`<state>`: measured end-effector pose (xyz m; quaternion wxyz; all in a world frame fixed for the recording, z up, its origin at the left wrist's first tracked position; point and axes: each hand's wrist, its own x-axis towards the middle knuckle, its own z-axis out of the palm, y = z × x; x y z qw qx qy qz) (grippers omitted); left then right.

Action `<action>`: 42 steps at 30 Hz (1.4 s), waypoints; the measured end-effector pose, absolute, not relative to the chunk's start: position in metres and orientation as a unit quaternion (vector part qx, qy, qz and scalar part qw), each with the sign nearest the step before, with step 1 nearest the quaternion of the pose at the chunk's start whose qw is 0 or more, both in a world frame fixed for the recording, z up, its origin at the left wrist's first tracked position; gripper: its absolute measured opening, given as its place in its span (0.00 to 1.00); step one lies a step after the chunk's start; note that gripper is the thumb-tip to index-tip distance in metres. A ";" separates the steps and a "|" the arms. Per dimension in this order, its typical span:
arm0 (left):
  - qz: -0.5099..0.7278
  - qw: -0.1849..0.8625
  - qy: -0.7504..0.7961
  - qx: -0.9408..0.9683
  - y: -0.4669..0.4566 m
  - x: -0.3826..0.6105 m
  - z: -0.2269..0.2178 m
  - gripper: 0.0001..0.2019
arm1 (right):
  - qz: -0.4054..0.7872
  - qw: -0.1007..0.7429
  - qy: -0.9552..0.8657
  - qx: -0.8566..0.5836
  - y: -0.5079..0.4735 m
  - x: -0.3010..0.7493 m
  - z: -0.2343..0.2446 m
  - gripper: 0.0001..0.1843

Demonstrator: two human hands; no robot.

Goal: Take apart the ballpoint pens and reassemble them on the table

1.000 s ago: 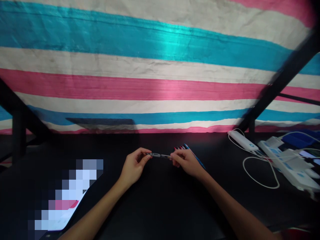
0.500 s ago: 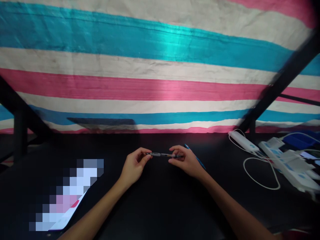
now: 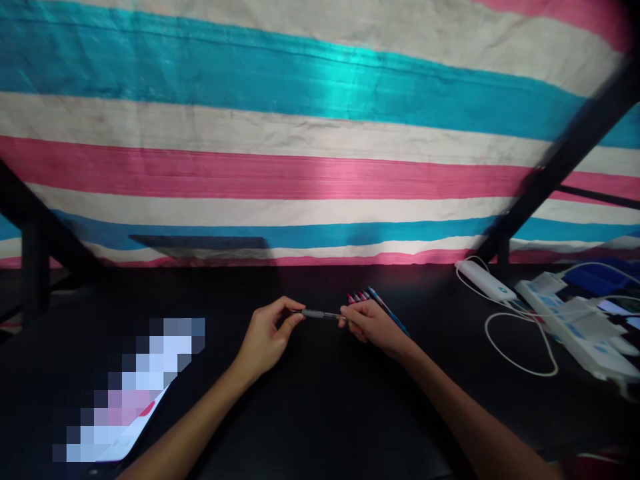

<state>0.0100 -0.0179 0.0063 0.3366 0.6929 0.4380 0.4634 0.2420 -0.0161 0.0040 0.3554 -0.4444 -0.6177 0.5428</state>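
Note:
My left hand (image 3: 267,333) pinches one end of a thin grey pen (image 3: 320,314) just above the black table (image 3: 320,400). My right hand (image 3: 373,325) is closed on the pen's other end. Several more pens with red and blue ends (image 3: 367,296) stick out behind my right hand's fingers; whether they are in the hand or lie on the table behind it I cannot tell.
A striped pink, blue and white cloth (image 3: 300,133) hangs behind the table. At the right lie a white power bank (image 3: 487,281) with a looped white cable (image 3: 520,347) and white power strips (image 3: 570,320). A blurred flat object (image 3: 125,393) sits at the left.
Half a second ago my right hand sat farther along the pen and covered the coloured pen ends; now it has slid back toward the pen's end and they show again.

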 end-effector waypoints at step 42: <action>0.263 0.234 0.291 0.890 -0.046 0.028 0.015 0.18 | 0.718 0.627 -0.185 -0.240 -0.008 0.253 0.029 0.03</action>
